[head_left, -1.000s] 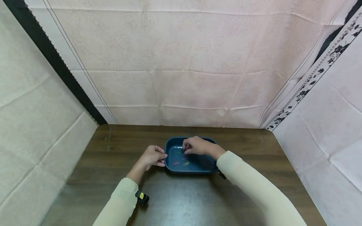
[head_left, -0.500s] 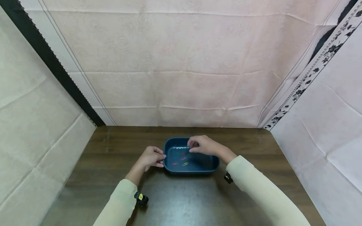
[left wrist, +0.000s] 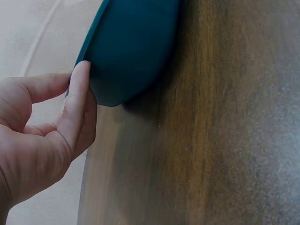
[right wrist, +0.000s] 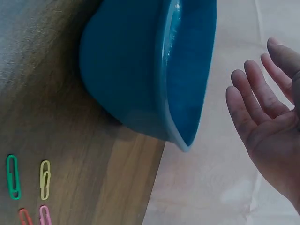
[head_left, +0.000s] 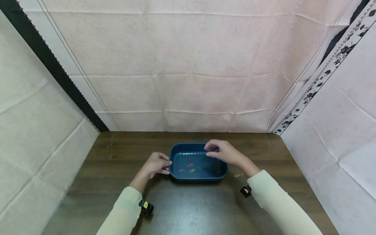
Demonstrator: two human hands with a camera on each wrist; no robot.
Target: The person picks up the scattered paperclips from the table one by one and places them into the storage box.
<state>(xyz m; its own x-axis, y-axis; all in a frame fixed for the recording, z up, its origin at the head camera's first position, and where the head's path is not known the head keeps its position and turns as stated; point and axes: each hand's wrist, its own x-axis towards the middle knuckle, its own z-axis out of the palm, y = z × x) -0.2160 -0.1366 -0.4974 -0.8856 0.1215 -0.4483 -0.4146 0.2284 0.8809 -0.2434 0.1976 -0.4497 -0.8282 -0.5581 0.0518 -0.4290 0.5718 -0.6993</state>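
Note:
A dark blue rectangular tray point(head_left: 207, 168) sits on the table, with several coloured paper clips lying on its left half: a yellow clip point(head_left: 192, 170), pink ones, a red and a green clip point(head_left: 182, 160). My left hand point(head_left: 157, 164) pinches the tray's left rim between thumb and fingers, as the left wrist view also shows. Over the tray's back right corner is my right hand point(head_left: 224, 152), its fingers loosely bent. In the right wrist view this hand point(right wrist: 274, 112) holds nothing and is beside the tray's rim point(right wrist: 161, 61).
Right of the tray, several more paper clips lie on the wooden table point(head_left: 188, 209), among them a yellow clip point(right wrist: 45, 180), a green clip point(right wrist: 13, 176) and a pink clip point(right wrist: 45, 215). Pale cloth point(head_left: 188, 65) hangs behind the table and along both sides.
My right hand has moved from low inside the tray up and right to its back right corner, uncovering a red clip in the tray. The left hand keeps its grip on the rim.

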